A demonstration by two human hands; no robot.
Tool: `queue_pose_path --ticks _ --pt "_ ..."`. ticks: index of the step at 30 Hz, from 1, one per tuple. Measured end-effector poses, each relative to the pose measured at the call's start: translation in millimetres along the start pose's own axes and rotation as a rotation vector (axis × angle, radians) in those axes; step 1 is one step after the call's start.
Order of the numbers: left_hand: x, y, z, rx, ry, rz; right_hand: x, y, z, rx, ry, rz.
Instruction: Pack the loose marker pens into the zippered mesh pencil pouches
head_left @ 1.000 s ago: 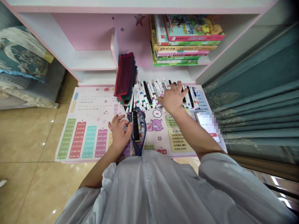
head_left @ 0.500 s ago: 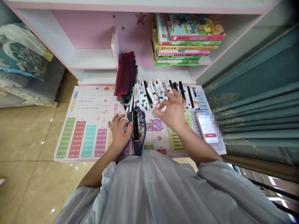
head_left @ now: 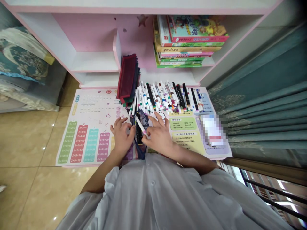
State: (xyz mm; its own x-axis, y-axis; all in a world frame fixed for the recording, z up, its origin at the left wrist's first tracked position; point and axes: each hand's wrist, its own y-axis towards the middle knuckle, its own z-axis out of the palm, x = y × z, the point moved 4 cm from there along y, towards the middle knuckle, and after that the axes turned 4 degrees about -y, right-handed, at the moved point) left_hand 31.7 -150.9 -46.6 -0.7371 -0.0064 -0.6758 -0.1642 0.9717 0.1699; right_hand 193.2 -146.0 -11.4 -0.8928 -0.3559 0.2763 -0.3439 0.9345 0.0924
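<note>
A navy zip pencil case [head_left: 144, 118] lies unzipped on the desk, close to my body, with a black marker [head_left: 138, 134] inside. My left hand [head_left: 122, 134] is at its left side, the thumb and a finger pinching the edge and the other fingers spread. A white marker [head_left: 140, 123] is held between the thumb and fingers of my right hand [head_left: 158, 134], slanting over the case's opening. Beyond the case, a row of white and black markers [head_left: 165, 95] lies across the desk.
Maroon and dark mesh pencil cases [head_left: 127, 75] lean left of the markers. Stacked books [head_left: 189, 48] fill the shelf at back right. A phone [head_left: 212, 127], partly pixelated, lies at the desk's right. A printed mat [head_left: 96, 105] covers the desktop.
My right hand has moved from the marker row toward me and left, bringing a white marker over the pencil case. My left hand has stayed at the case's edge.
</note>
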Motion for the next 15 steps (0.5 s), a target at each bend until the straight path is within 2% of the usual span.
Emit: queue_pose_path --ticks 7,10,13,15 --pt "0.9 0.3 0.0 -0.008 0.002 0.004 11.2 -1.8 17.8 0.035 -0.010 -0.076" --pt "0.9 0.2 0.2 -0.005 0.007 0.008 7.6 2.2 14.1 0.009 0.013 -0.105" --pt "1.0 -0.3 0.4 -0.010 0.002 0.012 -15.4 22.1 -2.9 -0.105 -0.005 -0.038" --pt "1.4 -0.7 0.8 -0.018 -0.005 0.011 -43.1 42.5 -17.4 -0.216 -0.071 0.111"
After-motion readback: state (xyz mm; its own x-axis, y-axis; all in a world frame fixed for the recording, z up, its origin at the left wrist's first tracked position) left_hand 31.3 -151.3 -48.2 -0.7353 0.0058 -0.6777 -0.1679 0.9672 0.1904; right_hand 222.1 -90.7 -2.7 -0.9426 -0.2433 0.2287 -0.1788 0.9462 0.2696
